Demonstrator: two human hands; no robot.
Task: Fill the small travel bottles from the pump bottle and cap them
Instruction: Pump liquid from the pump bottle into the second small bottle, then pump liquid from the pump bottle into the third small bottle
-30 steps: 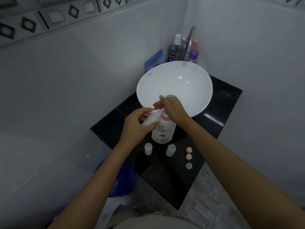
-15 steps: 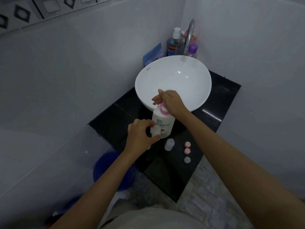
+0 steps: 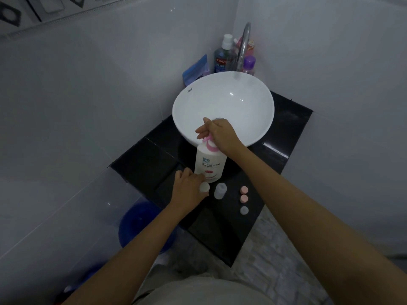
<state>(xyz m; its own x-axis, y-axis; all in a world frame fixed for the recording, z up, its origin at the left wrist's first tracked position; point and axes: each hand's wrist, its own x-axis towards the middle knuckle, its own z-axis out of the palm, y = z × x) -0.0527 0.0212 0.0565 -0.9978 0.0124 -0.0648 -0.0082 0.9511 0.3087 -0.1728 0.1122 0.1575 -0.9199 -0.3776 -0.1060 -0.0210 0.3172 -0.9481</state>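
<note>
On the black counter (image 3: 141, 164), in front of the white basin (image 3: 222, 100), the items are listed from left to right. Left hand (image 3: 189, 190): fingers curled round a small travel bottle (image 3: 204, 187), which is held upright just in front of the pump bottle. Pump bottle (image 3: 210, 165): white, pink-collared, stood upright at the basin's near edge (label reads "Shokubutsu"). Right hand (image 3: 220, 134): laid over the pink pump head (image 3: 209, 144), fingers extended toward the left; whether the head is gripped or only pressed cannot be told. Second travel bottle (image 3: 220, 190): uncapped, stood just right of the held one. Two pink caps (image 3: 244, 194) and one grey cap (image 3: 244, 210): set in a short row, apart from the bottles. Behind the basin, a curved tap (image 3: 243, 47) and several toiletry bottles (image 3: 223, 56) are noted.
</note>
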